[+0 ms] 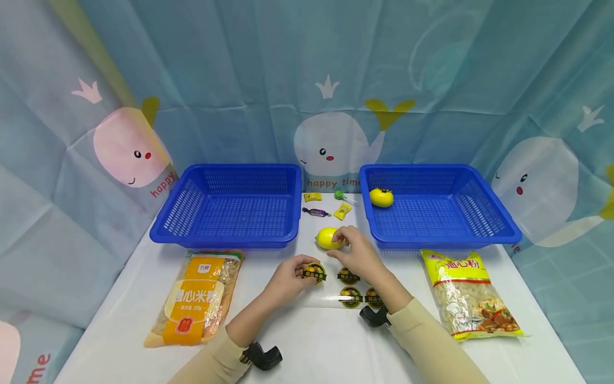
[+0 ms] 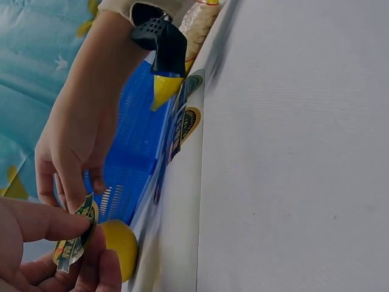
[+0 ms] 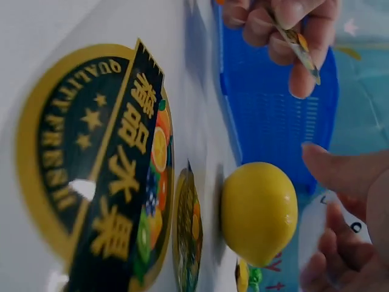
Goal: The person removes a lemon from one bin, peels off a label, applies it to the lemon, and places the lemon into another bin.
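My left hand (image 1: 287,280) pinches a round black-and-gold fruit sticker (image 1: 314,273) between thumb and fingers, above a glossy sticker sheet (image 1: 316,301). In the left wrist view, the held sticker (image 2: 76,237) stands tilted under the thumb. A yellow lemon (image 1: 326,238) lies on the table just past the sheet. Over it reaches my right hand (image 1: 357,256), thumb and fingers spread apart. The right wrist view shows a gap between the lemon (image 3: 258,210) and that hand (image 3: 349,201), which holds nothing. Several stickers (image 1: 348,276) remain on the sheet.
Two blue baskets stand at the back: the left one (image 1: 225,242) and the right one (image 1: 446,241), which holds a yellow fruit (image 1: 381,198). Small candies (image 1: 316,212) lie between them. Pasta bags flank the arms, orange (image 1: 196,298) at left, yellow (image 1: 472,296) at right.
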Tool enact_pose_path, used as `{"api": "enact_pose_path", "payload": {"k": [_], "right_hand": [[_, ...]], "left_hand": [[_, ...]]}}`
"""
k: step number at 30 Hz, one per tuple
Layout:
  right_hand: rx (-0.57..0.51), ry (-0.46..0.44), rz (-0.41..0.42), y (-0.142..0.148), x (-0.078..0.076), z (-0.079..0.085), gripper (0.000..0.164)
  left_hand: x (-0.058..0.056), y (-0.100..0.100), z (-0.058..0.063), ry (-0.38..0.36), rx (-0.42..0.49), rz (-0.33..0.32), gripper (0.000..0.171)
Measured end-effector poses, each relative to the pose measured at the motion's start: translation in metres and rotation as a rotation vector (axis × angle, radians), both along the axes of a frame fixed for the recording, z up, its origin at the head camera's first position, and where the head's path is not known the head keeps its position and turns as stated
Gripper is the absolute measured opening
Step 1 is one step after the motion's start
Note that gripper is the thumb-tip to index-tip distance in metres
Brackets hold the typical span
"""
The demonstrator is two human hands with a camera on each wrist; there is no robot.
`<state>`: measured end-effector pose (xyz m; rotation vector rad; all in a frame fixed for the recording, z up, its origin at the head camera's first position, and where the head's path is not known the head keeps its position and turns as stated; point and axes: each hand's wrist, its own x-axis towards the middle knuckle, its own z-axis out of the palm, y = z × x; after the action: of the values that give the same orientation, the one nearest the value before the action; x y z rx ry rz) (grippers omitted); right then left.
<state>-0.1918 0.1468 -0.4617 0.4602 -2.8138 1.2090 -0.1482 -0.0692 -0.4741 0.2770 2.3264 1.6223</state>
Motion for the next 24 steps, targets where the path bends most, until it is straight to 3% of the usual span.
{"api": "enact_pose_path", "payload": {"k": [4,8,14,19,24], "right_hand": [[0.065,0.038,-0.073,-0.006,-0.009,-0.002,0.047],[0.132,0.011,-0.054,-0.011,-0.019,-0.007,0.068],[0.174,-0.073,-0.084,-0.014,-0.025,-0.014,0.066],[0.030,-0.202,-0.138,-0.011,-0.023,-0.012,0.063],[-0.149,-0.305,-0.102,-0.004,-0.014,-0.008,0.067]], "left_hand": [[0.001,0.002,0.002,0.001,-0.004,0.007,0.033],[0.002,0.003,0.003,0.004,0.007,0.012,0.030],[0.001,0.003,0.000,-0.008,0.031,0.025,0.029],[0.001,0.003,0.003,-0.008,0.032,0.025,0.029],[0.001,0.003,0.006,-0.007,0.030,0.055,0.031]]}}
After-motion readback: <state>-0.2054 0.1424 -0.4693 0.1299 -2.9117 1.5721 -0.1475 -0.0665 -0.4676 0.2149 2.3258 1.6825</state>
